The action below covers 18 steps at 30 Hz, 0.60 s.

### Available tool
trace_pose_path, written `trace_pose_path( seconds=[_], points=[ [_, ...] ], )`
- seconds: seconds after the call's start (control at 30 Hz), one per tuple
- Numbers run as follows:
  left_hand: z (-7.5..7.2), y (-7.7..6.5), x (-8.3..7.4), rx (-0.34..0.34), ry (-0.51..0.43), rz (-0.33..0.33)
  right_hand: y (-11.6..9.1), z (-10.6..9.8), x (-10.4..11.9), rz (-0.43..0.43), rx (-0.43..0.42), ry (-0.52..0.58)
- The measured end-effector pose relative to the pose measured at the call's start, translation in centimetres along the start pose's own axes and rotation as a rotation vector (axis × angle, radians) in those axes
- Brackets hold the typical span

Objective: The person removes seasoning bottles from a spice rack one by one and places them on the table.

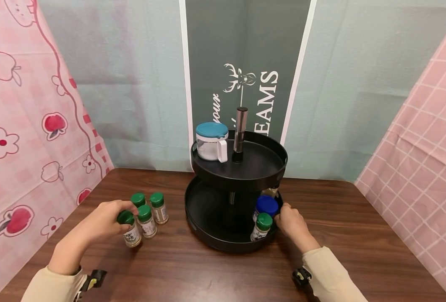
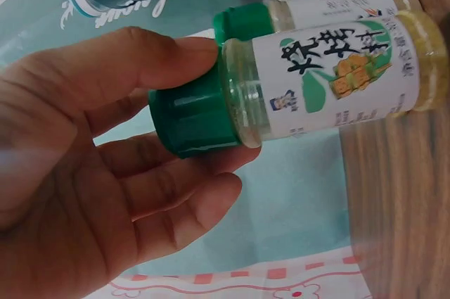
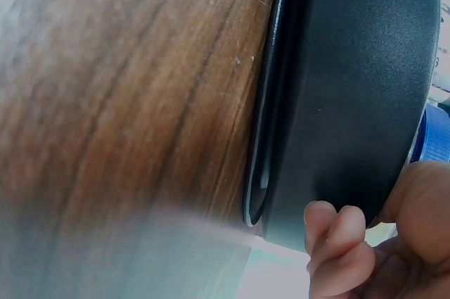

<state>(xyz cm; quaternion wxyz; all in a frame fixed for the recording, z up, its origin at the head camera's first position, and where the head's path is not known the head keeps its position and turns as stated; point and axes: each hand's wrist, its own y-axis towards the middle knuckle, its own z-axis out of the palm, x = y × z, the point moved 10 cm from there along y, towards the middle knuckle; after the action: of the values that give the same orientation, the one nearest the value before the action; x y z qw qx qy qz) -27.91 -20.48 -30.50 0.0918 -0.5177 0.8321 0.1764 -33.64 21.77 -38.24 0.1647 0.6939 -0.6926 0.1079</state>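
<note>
My left hand (image 1: 100, 220) grips a spice jar (image 1: 132, 236) by its green cap, thumb on one side and fingers on the other. In the left wrist view that jar (image 2: 337, 77) shows a white label with dark writing and a skewer picture. Close beside it stand a second green-capped jar (image 1: 147, 225) and two more behind. On the right, my right hand (image 1: 293, 224) holds the rim of the black two-tier rack's lower tray (image 1: 223, 244). The right wrist view shows fingers curled against the tray's outer wall (image 3: 351, 88), with the thumb over its edge.
On the lower tray, near my right hand, are a green-capped jar (image 1: 262, 227), a blue-lidded jar (image 1: 267, 205) and a partly hidden container (image 1: 271, 191). The upper tray (image 1: 260, 161) carries a clear pot with a teal lid (image 1: 212, 130) beside the metal post (image 1: 240, 130).
</note>
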Motion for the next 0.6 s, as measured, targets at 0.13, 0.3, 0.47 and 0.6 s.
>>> trace_pose_path(
  seconds=[0.13,0.3,0.47,0.6],
  points=[
    [0.0,0.0,0.6,-0.026,0.026,-0.003,0.0,0.0,0.0,0.002,-0.003,-0.003],
    [0.0,0.0,1.0,-0.065,0.042,0.002,0.0,0.2,-0.2,0.005,-0.006,-0.001],
    [-0.1,-0.1,1.5,-0.101,0.048,0.006,0.1,0.2,-0.3,0.006,-0.011,0.000],
    [0.1,-0.1,2.0,-0.114,0.045,0.000,0.1,0.2,-0.3,0.004,-0.019,-0.002]
  ],
)
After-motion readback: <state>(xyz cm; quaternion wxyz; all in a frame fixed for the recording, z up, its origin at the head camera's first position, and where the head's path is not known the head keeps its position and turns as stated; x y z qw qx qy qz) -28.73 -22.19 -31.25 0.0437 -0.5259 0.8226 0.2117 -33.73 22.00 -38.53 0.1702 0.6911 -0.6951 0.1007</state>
